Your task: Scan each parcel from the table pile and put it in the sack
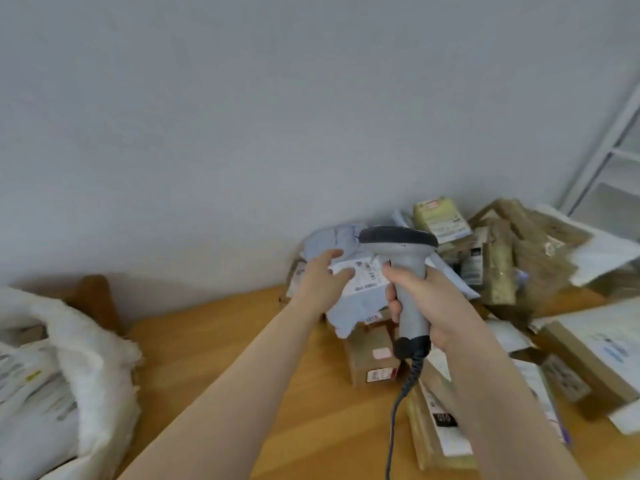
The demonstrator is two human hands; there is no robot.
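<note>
The parcel [349,299] in hand now is a soft pale-blue mailer bag. It is held up over the bench [225,341], in front of the pile [502,258] that lies along the far edge and the right side. My left hand [325,278] grips its upper left part, with the fingers curled onto the white label [363,277]. My right hand [433,299] is wrapped fully round the handle of the grey scanner [410,282]. The scanner's dark head is just above the label, and its cable [398,410] hangs down toward the near edge.

I judge this parcel is at the scanning step and has not yet gone to the sack. The white sack [86,341] stands open beside the left end of the bench, and some bags with print [27,382] already lie inside, so a part of the work seems done. Many boxes and mailers are left in the pile, so I think most of the task remains.

For writing, the label shows barcodes and lines of small print, too blurred for me to read. A black tag [443,419] on a parcel near the near edge reads "010". A brown box [372,344] under the held parcel has digits I cannot read with certainty.
</note>
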